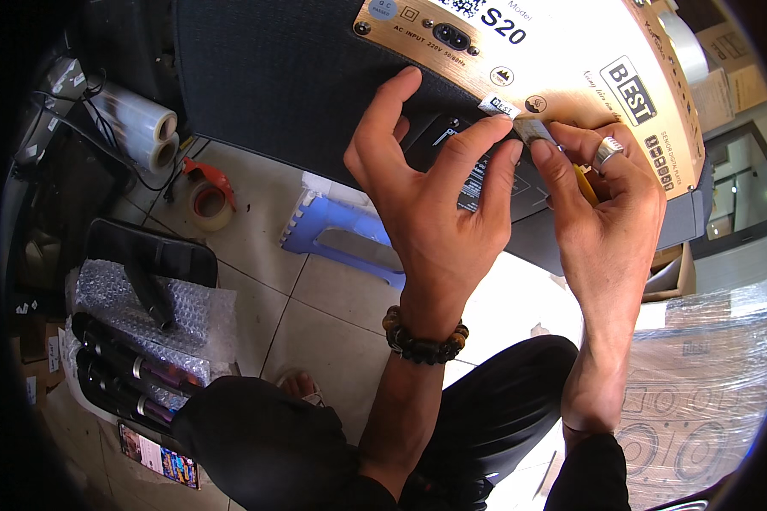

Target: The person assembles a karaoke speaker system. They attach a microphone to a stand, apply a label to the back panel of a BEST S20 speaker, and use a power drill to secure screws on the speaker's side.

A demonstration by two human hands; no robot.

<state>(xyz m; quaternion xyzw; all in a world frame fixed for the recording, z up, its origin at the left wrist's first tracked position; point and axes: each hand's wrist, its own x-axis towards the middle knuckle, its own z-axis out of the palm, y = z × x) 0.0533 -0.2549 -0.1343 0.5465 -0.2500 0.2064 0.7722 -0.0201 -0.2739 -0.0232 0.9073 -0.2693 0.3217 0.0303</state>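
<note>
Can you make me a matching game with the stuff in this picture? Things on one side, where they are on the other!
Things:
1. small sticker
2. blue plastic stool
3. bead bracelet
4. microphones

Places:
A. on the left wrist
B. on bubble wrap, at the left
C. on the speaker's panel, by the fingertips of both hands
D. on the tiled floor, under the speaker

Pairs: 1-C, 2-D, 3-A, 4-B
</note>
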